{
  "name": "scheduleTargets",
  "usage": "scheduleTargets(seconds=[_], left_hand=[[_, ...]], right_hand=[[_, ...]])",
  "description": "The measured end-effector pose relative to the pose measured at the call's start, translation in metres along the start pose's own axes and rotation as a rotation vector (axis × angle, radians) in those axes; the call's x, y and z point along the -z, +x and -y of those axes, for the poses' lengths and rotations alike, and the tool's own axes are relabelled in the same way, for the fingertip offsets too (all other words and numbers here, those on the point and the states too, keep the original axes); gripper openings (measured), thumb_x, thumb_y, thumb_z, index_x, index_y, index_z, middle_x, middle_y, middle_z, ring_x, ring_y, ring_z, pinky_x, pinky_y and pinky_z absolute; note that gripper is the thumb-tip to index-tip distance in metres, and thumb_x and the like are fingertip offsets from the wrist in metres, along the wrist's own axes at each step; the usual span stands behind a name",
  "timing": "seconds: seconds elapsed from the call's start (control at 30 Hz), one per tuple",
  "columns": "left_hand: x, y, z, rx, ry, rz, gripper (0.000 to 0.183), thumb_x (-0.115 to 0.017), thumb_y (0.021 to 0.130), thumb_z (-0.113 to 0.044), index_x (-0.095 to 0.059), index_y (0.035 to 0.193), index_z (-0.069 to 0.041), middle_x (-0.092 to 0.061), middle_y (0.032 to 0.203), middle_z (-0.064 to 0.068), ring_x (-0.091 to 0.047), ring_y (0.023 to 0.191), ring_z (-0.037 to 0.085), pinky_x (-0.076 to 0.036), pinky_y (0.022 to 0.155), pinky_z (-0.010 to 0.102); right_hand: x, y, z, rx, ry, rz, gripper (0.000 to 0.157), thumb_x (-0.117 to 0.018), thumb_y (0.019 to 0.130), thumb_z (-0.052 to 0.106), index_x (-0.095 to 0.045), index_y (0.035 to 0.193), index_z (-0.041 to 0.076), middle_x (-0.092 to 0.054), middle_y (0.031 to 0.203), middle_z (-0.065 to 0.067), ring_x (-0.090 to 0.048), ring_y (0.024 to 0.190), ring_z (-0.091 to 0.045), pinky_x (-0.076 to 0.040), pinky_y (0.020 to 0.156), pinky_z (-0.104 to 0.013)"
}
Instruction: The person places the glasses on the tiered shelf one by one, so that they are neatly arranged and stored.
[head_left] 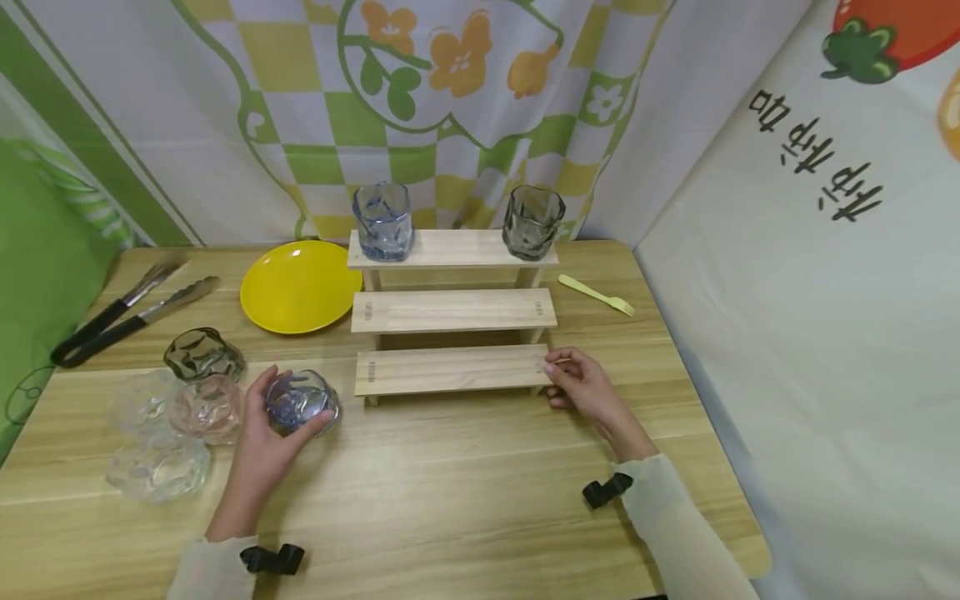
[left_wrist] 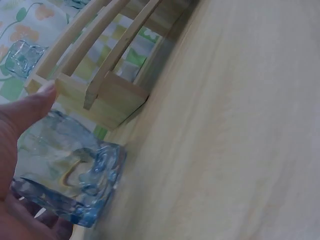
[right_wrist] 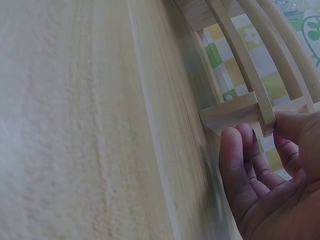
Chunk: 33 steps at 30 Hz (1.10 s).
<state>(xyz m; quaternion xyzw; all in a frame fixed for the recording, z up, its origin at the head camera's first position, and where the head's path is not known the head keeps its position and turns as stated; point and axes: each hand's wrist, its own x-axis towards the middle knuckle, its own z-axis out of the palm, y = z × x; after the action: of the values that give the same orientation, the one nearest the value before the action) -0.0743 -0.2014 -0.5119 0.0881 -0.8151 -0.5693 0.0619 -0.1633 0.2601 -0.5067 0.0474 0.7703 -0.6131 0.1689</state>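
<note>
The left hand (head_left: 264,446) grips a blue glass tumbler (head_left: 302,404), thumb on one side and fingers round the other; the tumbler is upright, its thick base towards the wooden tabletop (head_left: 450,492), though whether the two touch cannot be told. The right hand (head_left: 588,387) pinches the right end of the lowest shelf of a three-tier wooden rack (head_left: 453,371), thumb at the board and fingers curled below it. The held tumbler is just left of that shelf. Close on the left hand's outer side, a pink glass (head_left: 206,410) sits among two clear glasses (head_left: 159,468) and a smoky grey glass (head_left: 201,356), crowding that side. Behind the held tumbler is a yellow plate (head_left: 302,287), its right edge near the rack's left side. Both ends of the top shelf are occupied: a second blue tumbler (head_left: 385,223) on the left, a smoky grey tumbler (head_left: 533,223) on the right. A pale yellow fork (head_left: 597,296) lies to the right of the rack. Black-handled metal tongs (head_left: 142,318) lie at far left, arms spread. A checked, flower-printed cloth (head_left: 420,92) hangs behind the table.
</note>
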Motion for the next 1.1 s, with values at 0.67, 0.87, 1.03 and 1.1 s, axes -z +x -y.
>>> scheduleTargets(seconds=[0.67, 0.87, 1.03, 1.1], left_hand=[[-0.003, -0.009, 0.002, 0.115, -0.052, -0.002, 0.111, -0.089, 0.080, -0.019, -0.015, 0.161, -0.006, -0.031, 0.157, 0.025, -0.032, 0.141, 0.046, -0.028, 0.114, 0.059], [-0.006, -0.009, 0.004, 0.125, -0.056, -0.050, 0.102, -0.090, 0.079, -0.018, -0.027, 0.157, -0.005, -0.039, 0.152, 0.023, -0.040, 0.136, 0.041, -0.033, 0.112, 0.057], [-0.006, -0.010, 0.003, 0.134, -0.029, -0.068, 0.098, -0.092, 0.078, -0.019, -0.034, 0.156, -0.009, -0.046, 0.148, 0.021, -0.046, 0.130, 0.037, -0.038, 0.108, 0.052], [-0.005, -0.011, 0.001, 0.135, -0.019, -0.067, 0.097, -0.092, 0.078, -0.020, -0.035, 0.156, -0.009, -0.047, 0.147, 0.021, -0.046, 0.129, 0.036, -0.039, 0.107, 0.050]], right_hand=[[0.000, -0.003, 0.001, 0.009, -0.007, 0.005, 0.039, -0.061, 0.104, 0.026, -0.052, 0.132, 0.001, -0.062, 0.114, -0.018, -0.063, 0.088, -0.028, -0.061, 0.074, -0.038], [0.000, -0.003, 0.000, 0.013, -0.004, -0.002, 0.037, -0.061, 0.104, 0.025, -0.053, 0.131, 0.001, -0.063, 0.112, -0.017, -0.063, 0.087, -0.028, -0.061, 0.074, -0.039], [-0.001, -0.003, 0.001, 0.018, 0.004, 0.000, 0.036, -0.061, 0.104, 0.024, -0.053, 0.131, 0.001, -0.063, 0.112, -0.017, -0.064, 0.087, -0.028, -0.061, 0.074, -0.040], [-0.001, -0.003, 0.001, 0.021, 0.007, 0.004, 0.036, -0.061, 0.104, 0.024, -0.053, 0.131, 0.001, -0.063, 0.112, -0.017, -0.064, 0.086, -0.028, -0.061, 0.074, -0.040]])
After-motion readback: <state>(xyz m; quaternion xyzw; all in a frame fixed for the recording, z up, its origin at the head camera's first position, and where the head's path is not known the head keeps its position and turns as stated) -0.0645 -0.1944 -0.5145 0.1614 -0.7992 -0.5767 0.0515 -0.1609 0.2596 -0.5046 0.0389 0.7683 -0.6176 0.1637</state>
